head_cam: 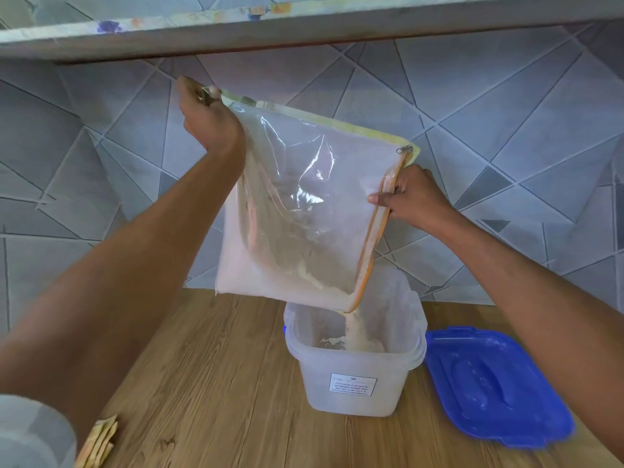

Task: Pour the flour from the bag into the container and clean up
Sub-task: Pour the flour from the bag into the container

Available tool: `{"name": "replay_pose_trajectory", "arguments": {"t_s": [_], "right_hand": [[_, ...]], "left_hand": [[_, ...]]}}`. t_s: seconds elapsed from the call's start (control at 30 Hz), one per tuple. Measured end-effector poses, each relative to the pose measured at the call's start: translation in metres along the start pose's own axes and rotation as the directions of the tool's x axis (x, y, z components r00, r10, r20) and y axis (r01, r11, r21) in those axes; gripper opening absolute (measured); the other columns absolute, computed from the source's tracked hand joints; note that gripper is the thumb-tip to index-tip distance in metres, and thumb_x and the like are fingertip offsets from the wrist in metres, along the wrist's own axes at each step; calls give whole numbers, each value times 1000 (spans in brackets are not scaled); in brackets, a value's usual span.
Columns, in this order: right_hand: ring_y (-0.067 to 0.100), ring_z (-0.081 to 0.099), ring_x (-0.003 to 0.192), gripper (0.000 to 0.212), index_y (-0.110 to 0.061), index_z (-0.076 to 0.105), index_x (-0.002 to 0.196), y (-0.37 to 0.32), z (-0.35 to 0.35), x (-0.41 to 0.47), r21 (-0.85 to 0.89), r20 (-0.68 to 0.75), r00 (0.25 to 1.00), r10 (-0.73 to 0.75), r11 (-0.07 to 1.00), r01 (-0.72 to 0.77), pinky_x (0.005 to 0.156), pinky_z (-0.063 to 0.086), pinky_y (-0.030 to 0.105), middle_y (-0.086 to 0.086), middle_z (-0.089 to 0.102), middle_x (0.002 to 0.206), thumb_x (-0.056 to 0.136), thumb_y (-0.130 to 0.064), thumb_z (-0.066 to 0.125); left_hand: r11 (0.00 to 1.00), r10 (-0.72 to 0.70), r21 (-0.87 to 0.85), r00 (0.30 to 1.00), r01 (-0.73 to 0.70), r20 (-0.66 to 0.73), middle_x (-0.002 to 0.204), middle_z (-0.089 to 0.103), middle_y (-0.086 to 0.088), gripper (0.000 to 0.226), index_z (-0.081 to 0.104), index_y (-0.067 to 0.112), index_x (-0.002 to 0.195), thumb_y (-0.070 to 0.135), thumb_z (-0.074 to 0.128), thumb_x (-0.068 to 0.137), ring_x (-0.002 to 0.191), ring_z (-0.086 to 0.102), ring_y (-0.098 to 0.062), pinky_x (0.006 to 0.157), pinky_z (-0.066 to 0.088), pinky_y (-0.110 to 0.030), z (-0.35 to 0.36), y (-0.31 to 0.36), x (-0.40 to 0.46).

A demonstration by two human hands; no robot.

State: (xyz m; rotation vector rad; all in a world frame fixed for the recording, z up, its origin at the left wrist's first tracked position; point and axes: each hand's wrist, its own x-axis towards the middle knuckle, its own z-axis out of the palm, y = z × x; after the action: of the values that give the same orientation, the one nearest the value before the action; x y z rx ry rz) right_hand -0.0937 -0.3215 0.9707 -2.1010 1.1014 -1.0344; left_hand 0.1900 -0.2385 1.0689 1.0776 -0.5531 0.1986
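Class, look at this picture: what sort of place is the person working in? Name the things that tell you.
Most likely a home kitchen. A wood-grain counter meets a tiled wall, a shelf hangs overhead, and flour pours from a bag into a storage container.

Both arms raised; left hand point(206, 119) pinching high, right hand point(410, 199) pinching lower, fingers curled.

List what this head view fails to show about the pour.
- Label on the container: print too small to read.
- Flour level: hidden behind the container's cloudy wall.
- Left hand: its fingers are hidden behind the bag corner.
- Tan thing bottom left: cut off by the arm and frame edge.
- Lid: blurred, embossing unreadable.
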Motion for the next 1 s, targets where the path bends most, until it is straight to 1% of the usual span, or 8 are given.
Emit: {"name": "replay_pose_trajectory", "arguments": {"t_s": [0.27, 0.37, 0.47, 0.57, 0.63, 0.73, 0.87, 1.0], "right_hand": [[31, 74, 85, 33, -1, 73, 88, 7, 1, -3, 26, -7, 1000, 0, 1000, 1, 71, 64, 49, 19, 73, 91, 78, -31, 84], [33, 69, 96, 36, -7, 73, 86, 9, 1, -4, -10, 28, 1000, -12, 1000, 12, 78, 62, 50, 15, 73, 92, 73, -39, 84], [32, 72, 89, 31, -1, 73, 87, 6, 0, -5, 4, 3, 999, -38, 999, 38, 73, 63, 49, 20, 73, 90, 79, -29, 84], [28, 73, 83, 35, 4, 69, 92, 3, -1, -5, -70, 89, 995, -51, 996, 57, 66, 65, 40, 22, 70, 97, 80, -26, 84], [29, 74, 78, 33, 1, 70, 86, 5, -1, -4, -66, 27, 999, -47, 997, 48, 69, 64, 45, 21, 71, 90, 80, -29, 84], [33, 68, 97, 24, -8, 73, 82, 3, -2, -6, -56, -3, 998, -61, 997, 60, 72, 63, 48, 19, 71, 89, 81, -30, 83], [32, 70, 93, 24, -10, 74, 83, 0, -4, -7, -45, -9, 997, -73, 996, 73, 76, 63, 46, 18, 71, 91, 80, -32, 84], [31, 75, 81, 32, 5, 71, 88, -3, -8, -9, -74, 99, 993, -66, 995, 73, 75, 63, 48, 20, 74, 86, 81, -23, 84]], "left_hand": [[994, 105, -26, 993, -104, 48, 74, 48, 2, 39, 37, 26, 72, -12, 26, 72, 70, 40, -15, 62, 35, -29, 1, 5, 1], [991, 131, -19, 990, -131, 45, 73, 52, 2, 39, 39, 26, 72, -10, 25, 68, 68, 43, -16, 62, 38, -32, -1, 3, 5], [991, 130, -26, 990, -128, 50, 73, 50, 3, 38, 39, 25, 73, -11, 26, 68, 68, 41, -16, 62, 37, -30, -2, 7, 3], [990, 135, -37, 988, -133, 70, 72, 47, 4, 40, 39, 22, 74, -15, 25, 69, 68, 40, -15, 60, 37, -27, -2, 10, 0], [991, 135, -32, 989, -133, 60, 72, 47, 4, 41, 38, 24, 74, -15, 25, 70, 68, 40, -14, 61, 35, -25, -3, 12, -2], [991, 132, -31, 990, -130, 46, 71, 48, 7, 40, 37, 25, 71, -13, 26, 69, 67, 41, -13, 62, 37, -23, -4, 14, -1], [991, 127, -38, 990, -125, 61, 69, 48, 10, 36, 39, 25, 72, -9, 27, 69, 67, 41, -12, 63, 36, -27, -6, 19, 1], [987, 158, -46, 981, -154, 112, 67, 41, 11, 41, 41, 24, 71, -14, 28, 70, 60, 37, -3, 60, 32, -17, -6, 30, -5]]}}
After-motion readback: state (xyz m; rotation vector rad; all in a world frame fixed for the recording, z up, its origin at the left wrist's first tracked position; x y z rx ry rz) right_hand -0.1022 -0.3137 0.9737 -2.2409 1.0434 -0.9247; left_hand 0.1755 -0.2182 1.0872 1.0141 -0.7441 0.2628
